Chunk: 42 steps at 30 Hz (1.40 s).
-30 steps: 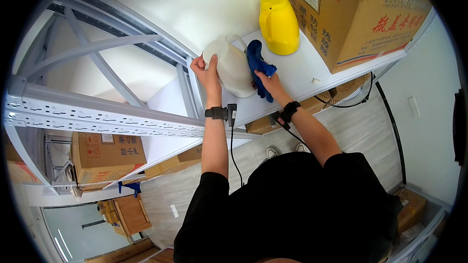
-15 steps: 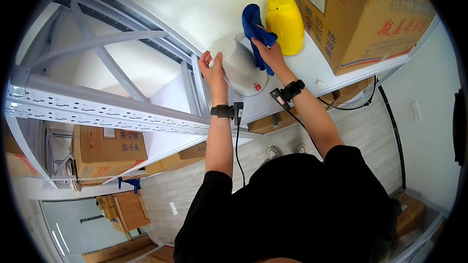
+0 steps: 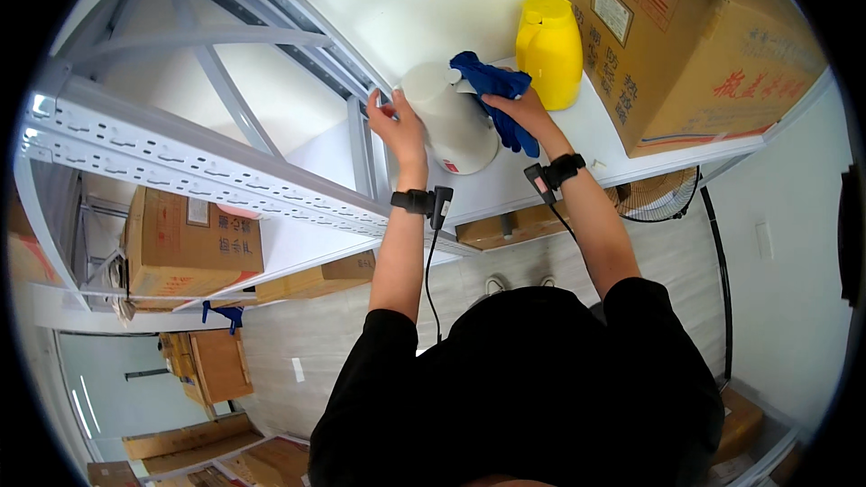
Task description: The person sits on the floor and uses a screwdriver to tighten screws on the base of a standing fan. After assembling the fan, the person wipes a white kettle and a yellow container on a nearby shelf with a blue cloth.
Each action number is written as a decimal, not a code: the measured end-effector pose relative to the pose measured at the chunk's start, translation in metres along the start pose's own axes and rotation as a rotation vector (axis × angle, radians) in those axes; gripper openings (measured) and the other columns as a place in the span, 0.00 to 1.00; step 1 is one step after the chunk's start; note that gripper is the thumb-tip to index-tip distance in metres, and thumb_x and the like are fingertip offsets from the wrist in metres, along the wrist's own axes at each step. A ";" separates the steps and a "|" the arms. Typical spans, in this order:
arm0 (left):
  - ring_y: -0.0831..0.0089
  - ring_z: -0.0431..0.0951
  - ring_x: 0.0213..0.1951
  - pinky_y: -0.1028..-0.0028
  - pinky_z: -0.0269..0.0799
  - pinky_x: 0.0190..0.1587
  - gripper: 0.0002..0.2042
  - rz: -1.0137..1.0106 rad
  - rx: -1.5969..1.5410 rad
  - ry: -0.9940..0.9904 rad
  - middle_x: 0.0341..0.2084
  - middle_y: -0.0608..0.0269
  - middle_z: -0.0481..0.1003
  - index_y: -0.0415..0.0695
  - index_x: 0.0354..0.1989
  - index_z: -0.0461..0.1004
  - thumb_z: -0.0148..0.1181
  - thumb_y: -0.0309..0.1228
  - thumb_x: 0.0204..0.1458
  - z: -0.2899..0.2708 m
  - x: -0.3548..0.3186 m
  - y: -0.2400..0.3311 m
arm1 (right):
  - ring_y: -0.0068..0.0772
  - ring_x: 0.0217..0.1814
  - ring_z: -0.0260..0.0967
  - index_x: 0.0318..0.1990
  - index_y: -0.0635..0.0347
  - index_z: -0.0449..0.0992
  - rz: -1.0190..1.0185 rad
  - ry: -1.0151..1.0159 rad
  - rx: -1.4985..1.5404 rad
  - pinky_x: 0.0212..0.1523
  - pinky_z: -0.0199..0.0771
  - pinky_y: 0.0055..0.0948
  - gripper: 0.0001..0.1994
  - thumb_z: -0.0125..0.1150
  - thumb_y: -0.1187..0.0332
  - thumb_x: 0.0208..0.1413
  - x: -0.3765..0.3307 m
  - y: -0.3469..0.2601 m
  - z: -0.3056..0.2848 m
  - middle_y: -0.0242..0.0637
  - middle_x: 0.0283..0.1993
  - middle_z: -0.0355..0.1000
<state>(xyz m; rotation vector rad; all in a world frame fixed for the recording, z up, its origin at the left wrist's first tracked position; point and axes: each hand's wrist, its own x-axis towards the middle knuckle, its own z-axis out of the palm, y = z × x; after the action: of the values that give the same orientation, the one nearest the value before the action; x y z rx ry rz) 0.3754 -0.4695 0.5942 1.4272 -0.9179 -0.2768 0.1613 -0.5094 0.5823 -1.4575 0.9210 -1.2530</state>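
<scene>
A pale grey-white jug with a small red label near its wide base stands on the white shelf. Beside its left side is my left hand, fingers apart and curved; I cannot tell whether a fingertip touches it. My right hand grips a bunched blue cloth, which lies against the jug's right side and hides part of it. Farther right a yellow jug with a handle stands upright, apart from my hand.
A large cardboard box fills the right end of the shelf. At the left rises a grey perforated metal rack frame. Lower down are another cardboard box and a round fan.
My right hand has brought the blue cloth lower along the jug's right side. The jug's red label has shifted left, so the jug has turned a little. My left hand's fingers have spread.
</scene>
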 end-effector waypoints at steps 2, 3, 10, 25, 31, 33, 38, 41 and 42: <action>0.71 0.67 0.40 0.70 0.66 0.45 0.26 0.033 0.115 -0.013 0.39 0.54 0.67 0.31 0.58 0.59 0.55 0.37 0.58 0.002 -0.016 -0.007 | 0.30 0.50 0.70 0.53 0.62 0.70 -0.106 -0.019 0.050 0.52 0.67 0.25 0.26 0.69 0.64 0.46 -0.009 0.002 0.002 0.39 0.49 0.73; 0.67 0.66 0.44 0.68 0.64 0.49 0.28 0.092 0.133 -0.016 0.43 0.50 0.65 0.30 0.59 0.57 0.57 0.37 0.57 0.003 -0.028 -0.009 | 0.29 0.49 0.71 0.52 0.62 0.70 -0.126 0.005 0.043 0.50 0.68 0.25 0.25 0.69 0.65 0.46 -0.013 0.002 0.005 0.39 0.48 0.73; 0.40 0.41 0.67 0.57 0.37 0.68 0.51 0.375 0.255 -0.205 0.64 0.30 0.40 0.29 0.66 0.35 0.69 0.29 0.41 0.007 -0.104 -0.001 | 0.29 0.46 0.72 0.51 0.65 0.70 -0.216 0.136 -0.048 0.48 0.69 0.25 0.24 0.68 0.67 0.47 -0.034 0.000 0.017 0.40 0.46 0.74; 0.42 0.54 0.63 0.58 0.59 0.61 0.54 0.181 0.296 -0.309 0.62 0.38 0.49 0.43 0.69 0.39 0.73 0.25 0.35 0.017 -0.072 -0.018 | 0.34 0.49 0.71 0.49 0.73 0.69 -0.187 0.300 -0.191 0.52 0.67 0.27 0.24 0.68 0.67 0.48 -0.040 -0.005 0.041 0.45 0.49 0.71; 0.43 0.49 0.66 0.59 0.53 0.64 0.47 0.274 0.161 -0.209 0.66 0.37 0.46 0.40 0.69 0.40 0.66 0.22 0.42 0.035 -0.052 -0.053 | 0.45 0.51 0.70 0.47 0.71 0.71 -0.340 0.354 -0.383 0.52 0.67 0.31 0.22 0.67 0.67 0.47 -0.013 0.009 0.062 0.47 0.51 0.69; 0.43 0.49 0.66 0.60 0.53 0.65 0.47 0.273 0.146 -0.210 0.66 0.37 0.45 0.39 0.68 0.40 0.66 0.22 0.42 0.036 -0.038 -0.062 | 0.45 0.50 0.70 0.47 0.70 0.71 -0.362 0.342 -0.407 0.52 0.67 0.31 0.21 0.67 0.67 0.47 -0.003 0.009 0.071 0.47 0.51 0.69; 0.45 0.56 0.63 0.62 0.61 0.60 0.46 0.269 0.188 -0.190 0.64 0.42 0.49 0.39 0.68 0.42 0.67 0.22 0.42 0.041 -0.010 -0.070 | 0.49 0.48 0.72 0.51 0.63 0.66 -0.312 0.355 -0.459 0.49 0.70 0.33 0.26 0.68 0.64 0.45 0.018 0.016 0.085 0.50 0.44 0.73; 0.47 0.59 0.61 0.62 0.65 0.56 0.46 0.217 0.199 -0.212 0.62 0.46 0.51 0.39 0.67 0.42 0.67 0.23 0.41 0.046 -0.001 -0.068 | 0.50 0.47 0.72 0.52 0.63 0.66 -0.240 0.391 -0.463 0.48 0.70 0.34 0.27 0.68 0.63 0.45 0.026 0.029 0.085 0.51 0.45 0.73; 0.47 0.60 0.60 0.62 0.66 0.55 0.46 0.191 0.207 -0.224 0.62 0.47 0.52 0.39 0.67 0.42 0.67 0.23 0.41 0.048 0.003 -0.068 | 0.51 0.47 0.72 0.52 0.62 0.65 -0.239 0.373 -0.479 0.49 0.70 0.35 0.28 0.68 0.63 0.45 0.029 0.031 0.085 0.51 0.45 0.73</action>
<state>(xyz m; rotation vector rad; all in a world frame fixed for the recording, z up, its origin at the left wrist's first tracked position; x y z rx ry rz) 0.3685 -0.5180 0.5271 1.5045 -1.2878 -0.2051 0.2510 -0.5280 0.5593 -1.7748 1.4006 -1.5890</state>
